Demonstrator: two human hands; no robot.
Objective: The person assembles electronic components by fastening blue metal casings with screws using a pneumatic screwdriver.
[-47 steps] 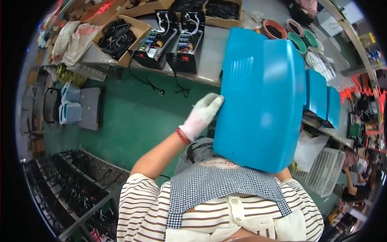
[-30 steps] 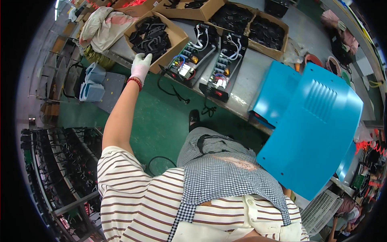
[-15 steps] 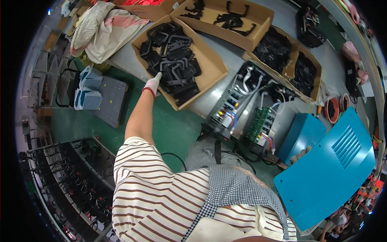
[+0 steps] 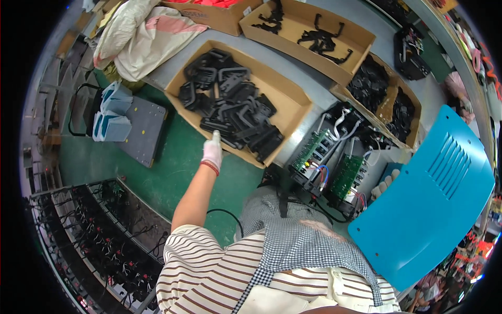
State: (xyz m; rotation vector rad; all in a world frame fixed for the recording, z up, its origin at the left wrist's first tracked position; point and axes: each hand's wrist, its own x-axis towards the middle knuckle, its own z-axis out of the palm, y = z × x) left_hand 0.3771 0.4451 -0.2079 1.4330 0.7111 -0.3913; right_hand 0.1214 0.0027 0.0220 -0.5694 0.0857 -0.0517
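Observation:
My left hand [image 4: 212, 151], in a pale glove with a red bracelet at the wrist, grips the near-left rim of a shallow cardboard box [image 4: 291, 109]. Its thumb lies over the rim; the other fingers are mostly hidden. Heaped in the box are black plastic handles [image 4: 232, 78] and other black parts. To the right, my right hand [image 4: 386, 186], in a grey glove, closes its fingers over the left edge of a large teal vented cover panel [image 4: 413, 220]. The panel stands tilted and hides the rest of that hand and arm.
Two opened machines with green circuit boards [image 4: 349, 177] and wires stand by the box. Behind are cardboard trays [image 4: 300, 52] of black parts and a cloth sack [image 4: 151, 47]. On the left, a flat cart [image 4: 144, 131] carries pale blue packs; a rack [image 4: 99, 240] holds black parts.
The box has turned and shifted toward me and right, my left hand moving with its rim. The teal panel in my right hand has moved up slightly, covering most of the teal casing behind it.

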